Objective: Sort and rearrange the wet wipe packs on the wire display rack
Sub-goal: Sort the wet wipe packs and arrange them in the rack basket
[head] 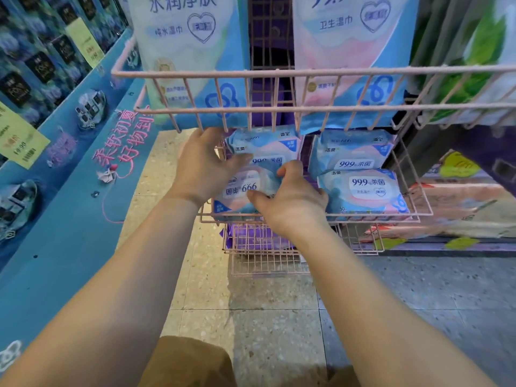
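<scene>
four wet wipe packs [363, 188] are lying in the middle basket [418, 196]; two big pouches [190, 51] are standing above.

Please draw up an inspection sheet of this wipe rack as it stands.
Surface: pink wire basket, middle tier.
Job's things: front-left pack held; back-left pack behind it; two right packs stacked in a column.
Clutter: nothing seen.
Hands: left hand and right hand both grip the front-left pack.
Cables: nothing seen.
Surroundings: large hanging packs above; blue display left; tiled floor.
</scene>
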A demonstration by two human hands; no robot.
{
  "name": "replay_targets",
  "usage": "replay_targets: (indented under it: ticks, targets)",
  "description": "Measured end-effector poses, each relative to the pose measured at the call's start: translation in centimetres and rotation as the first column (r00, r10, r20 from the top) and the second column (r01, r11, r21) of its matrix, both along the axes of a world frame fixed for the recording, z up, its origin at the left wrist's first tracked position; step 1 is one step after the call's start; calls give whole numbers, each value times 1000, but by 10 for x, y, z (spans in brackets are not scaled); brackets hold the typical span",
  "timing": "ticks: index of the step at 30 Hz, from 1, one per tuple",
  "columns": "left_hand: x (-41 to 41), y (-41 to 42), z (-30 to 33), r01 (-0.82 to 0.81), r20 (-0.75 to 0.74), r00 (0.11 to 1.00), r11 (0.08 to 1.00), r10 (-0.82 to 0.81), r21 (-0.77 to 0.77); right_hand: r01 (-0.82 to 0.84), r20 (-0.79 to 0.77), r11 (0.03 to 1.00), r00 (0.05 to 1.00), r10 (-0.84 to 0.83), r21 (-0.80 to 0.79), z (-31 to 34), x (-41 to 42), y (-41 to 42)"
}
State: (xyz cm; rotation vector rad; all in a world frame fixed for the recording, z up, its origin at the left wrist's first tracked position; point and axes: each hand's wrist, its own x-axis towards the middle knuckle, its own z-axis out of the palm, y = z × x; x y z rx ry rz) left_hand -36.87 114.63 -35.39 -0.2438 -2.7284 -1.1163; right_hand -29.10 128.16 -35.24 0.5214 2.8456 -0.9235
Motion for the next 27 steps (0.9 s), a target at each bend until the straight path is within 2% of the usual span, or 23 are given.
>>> replay_targets:
  ticks: [2,3,4,7,9,12,13,15,17,19,20,21,23,24,27]
  targets:
    - [14,-4,-2,-10,-134,991,997,20,79,10,-97,986,995,-27,-169,1,3,1]
    - [20,-5,-2,43,-174,984,993,-24,106,3,-164,971,986,-43,-238,0,5,1]
    - [25,-5,0,121,-147,984,980,-97,159,-19,-232,961,971,-47,-275,-2,6,0]
    - [39,-7,15,274,131,927,875,-351,400,-139,-469,955,883,1,-260,-10,13,-9]
    - [42,-16,21,337,178,888,864,-424,374,-200,-601,956,799,31,-217,-17,20,-13]
    - [45,-29,29,419,267,812,836,-520,353,-210,-712,961,702,20,-181,-31,30,-14]
    - [44,-30,32,445,292,797,841,-529,308,-213,-735,960,678,10,-184,-34,31,-14]
    - [36,-27,35,493,312,810,864,-497,98,-230,-752,958,658,22,-174,-35,29,-12]
    - [25,-22,38,496,289,844,863,-451,-101,-265,-728,941,684,29,-211,-30,26,-8]
    - [19,-20,39,491,253,860,855,-444,-167,-282,-583,894,812,29,-347,-14,20,5]
    - [16,-19,39,500,237,857,850,-458,-165,-270,-466,889,882,74,-370,-6,14,15]
    - [13,-19,37,506,235,853,848,-466,-157,-257,-340,912,929,143,-320,1,6,25]
    - [7,-19,34,475,234,867,871,-440,-123,-289,-192,938,948,253,-193,11,-7,42]
    - [4,-20,32,433,227,885,898,-406,-82,-307,-166,924,947,274,-227,13,-12,47]
    - [4,-20,31,301,150,940,952,-305,53,-310,-125,803,949,288,-509,13,-12,53]
